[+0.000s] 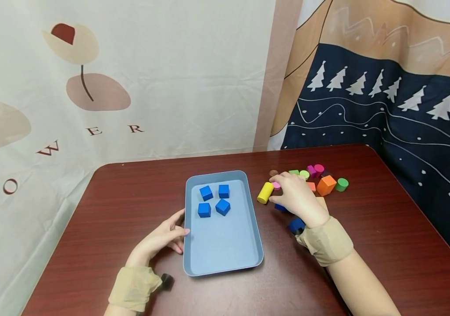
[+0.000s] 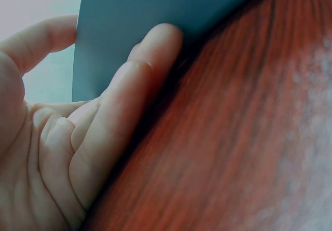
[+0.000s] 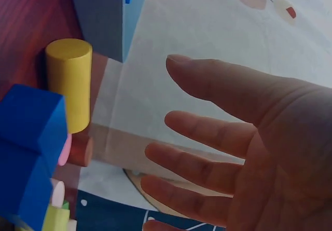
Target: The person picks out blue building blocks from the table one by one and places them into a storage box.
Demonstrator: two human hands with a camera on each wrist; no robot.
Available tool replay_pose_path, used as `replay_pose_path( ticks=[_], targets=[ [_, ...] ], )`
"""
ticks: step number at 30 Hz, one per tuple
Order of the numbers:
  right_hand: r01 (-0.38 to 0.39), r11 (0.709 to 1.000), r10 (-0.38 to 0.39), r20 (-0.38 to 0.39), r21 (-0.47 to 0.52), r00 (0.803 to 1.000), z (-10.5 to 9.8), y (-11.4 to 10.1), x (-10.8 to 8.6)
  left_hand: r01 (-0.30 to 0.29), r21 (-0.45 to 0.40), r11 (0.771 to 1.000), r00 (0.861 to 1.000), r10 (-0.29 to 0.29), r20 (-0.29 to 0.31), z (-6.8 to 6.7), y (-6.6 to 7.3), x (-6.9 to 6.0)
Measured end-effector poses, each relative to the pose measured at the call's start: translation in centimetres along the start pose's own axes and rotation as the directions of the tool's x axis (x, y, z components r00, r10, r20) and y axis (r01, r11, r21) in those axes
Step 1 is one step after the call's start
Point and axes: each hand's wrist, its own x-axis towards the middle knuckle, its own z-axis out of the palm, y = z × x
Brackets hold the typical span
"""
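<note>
A blue-grey tray lies on the table, with several blue cubes in its far half. At the tray's left side my left hand holds the wall, its thumb over the rim and its fingers against the outside. My right hand hovers over a group of coloured blocks, fingers spread and nothing between them. Nearest to it are a yellow cylinder and a blue block, partly hidden by the hand. Two blue blocks show beside the yellow cylinder in the right wrist view.
Behind the right hand lie an orange block, a green cylinder, a magenta cylinder and other small blocks. Another blue block sits by the right wrist. Printed curtains hang behind the brown table.
</note>
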Motion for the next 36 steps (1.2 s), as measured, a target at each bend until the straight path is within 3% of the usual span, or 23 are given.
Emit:
replay_pose_path(
  ticks=[13, 36],
  targets=[
    [-0.087, 0.995, 0.09, 0.087, -0.042, 0.992, 0.9, 1.2, -0.5, 0.006, -0.002, 1.0, 1.0, -0.006, 0.002, 0.1, -0.1, -0.1],
    [-0.122, 0.993, 0.121, 0.165, -0.003, 0.979, 2.6, 2.5, 0.0, -0.018, 0.008, 1.0, 1.0, 0.018, 0.013, 0.0, 0.1, 0.1]
  ],
)
